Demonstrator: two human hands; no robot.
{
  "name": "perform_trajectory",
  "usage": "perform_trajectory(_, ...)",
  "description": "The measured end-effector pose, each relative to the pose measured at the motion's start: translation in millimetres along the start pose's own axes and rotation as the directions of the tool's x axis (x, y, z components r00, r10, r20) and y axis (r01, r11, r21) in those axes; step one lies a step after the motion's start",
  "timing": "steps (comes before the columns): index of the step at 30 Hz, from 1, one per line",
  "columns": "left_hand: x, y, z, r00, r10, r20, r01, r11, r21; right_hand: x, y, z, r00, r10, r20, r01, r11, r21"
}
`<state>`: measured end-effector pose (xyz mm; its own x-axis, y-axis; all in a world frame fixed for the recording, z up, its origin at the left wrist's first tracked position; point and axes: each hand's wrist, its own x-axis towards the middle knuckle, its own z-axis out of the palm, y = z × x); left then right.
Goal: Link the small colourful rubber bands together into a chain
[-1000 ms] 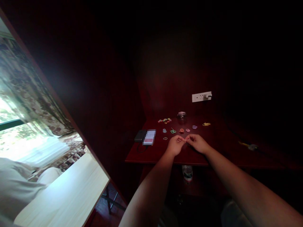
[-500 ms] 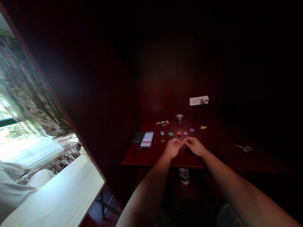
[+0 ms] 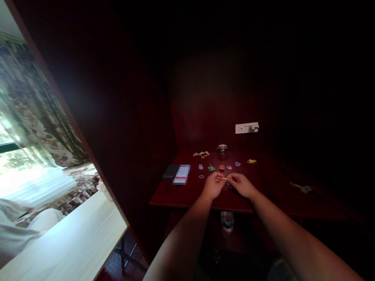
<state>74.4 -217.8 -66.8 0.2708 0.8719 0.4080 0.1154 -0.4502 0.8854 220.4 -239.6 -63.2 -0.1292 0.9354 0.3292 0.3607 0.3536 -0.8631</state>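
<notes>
My left hand (image 3: 213,185) and my right hand (image 3: 241,185) meet above the front of the dark red desk (image 3: 181,198). Between their pinched fingertips stretches a small yellow hair tie (image 3: 224,178), held from both sides. Just beyond the hands lie small groups of coloured hair ties: blue (image 3: 200,166), green (image 3: 211,168), red (image 3: 222,168), pink (image 3: 229,168), purple (image 3: 237,164) and yellow ones (image 3: 251,161). One single pale ring (image 3: 201,176) rests to the left of my left hand.
Mixed coloured ties (image 3: 202,154) lie farther back, beside a clear lidded jar (image 3: 222,150). At left are a phone (image 3: 182,174) and a black box (image 3: 170,171) with a cable. A yellow-ended tool-like object (image 3: 306,189) lies right. Below the desk stands a plastic bottle (image 3: 227,223).
The yellow hair tie now shows between my fingertips, which have drawn slightly apart. The view has shifted a little; the things on the desk stay in place.
</notes>
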Motion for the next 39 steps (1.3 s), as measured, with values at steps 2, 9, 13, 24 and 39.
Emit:
perform_trajectory(2,-1,1,-0.5,1.0,0.003,0.018,-0.003,1.0,0.025,0,-1,0,1.0,-0.011,0.005,0.011,1.0,-0.005)
perform_trajectory(9,1,-4,-2.0,0.999,-0.013,0.041,0.009,0.996,0.085,8,-2,-4,0.994,0.045,0.101,-0.054,0.994,0.09)
perform_trajectory(13,10,-7,-4.5,0.995,-0.05,0.085,0.043,0.995,0.089,22,3,-13,0.974,0.116,0.196,-0.145,0.979,0.142)
perform_trajectory(24,58,-7,-4.0,0.889,-0.398,0.228,0.408,0.913,0.002,68,24,-36,0.902,0.243,0.356,-0.366,0.868,0.336)
perform_trajectory(39,73,-21,8.7,0.914,-0.381,0.139,0.391,0.919,-0.054,75,38,-47,0.926,0.061,0.372,-0.174,0.944,0.28)
